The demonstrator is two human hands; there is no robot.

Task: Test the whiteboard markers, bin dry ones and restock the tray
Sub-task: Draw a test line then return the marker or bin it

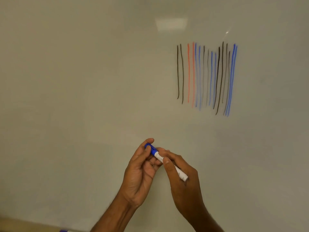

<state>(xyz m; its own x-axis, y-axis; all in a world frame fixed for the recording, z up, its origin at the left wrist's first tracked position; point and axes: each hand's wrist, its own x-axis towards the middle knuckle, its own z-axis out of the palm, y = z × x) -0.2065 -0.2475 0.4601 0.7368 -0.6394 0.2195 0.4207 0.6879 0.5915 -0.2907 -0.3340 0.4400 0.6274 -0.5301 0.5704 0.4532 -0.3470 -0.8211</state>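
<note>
At the bottom left edge runs a tan ledge (25,225), and a blue stub (64,230) pokes into view on it. It is probably another marker, though too little shows to be sure.

My left hand (142,169) curls upward, and its thumb and fingertips pinch the blue cap (153,150). I hold the cap that way so I can pull or push along the pen's axis. The marker (159,156) slants down to the right between my hands, in front of the board and touching nothing else. The cap still sits on the barrel, and I cannot tell whether it is fully clicked home. My right hand (184,186) wraps the white barrel, with the thumb pressed on top to steady it, and the flat butt end sticks out past my knuckles. The barrel is smooth, hard plastic, a straight cylinder with small printed lettering.

The whiteboard (83,72) is glossy and shows a soft lamp glare up high. On its right side stand the test strokes (207,76), thin upright lines in black, red and blue, some bold and some faint and greyish.
</note>
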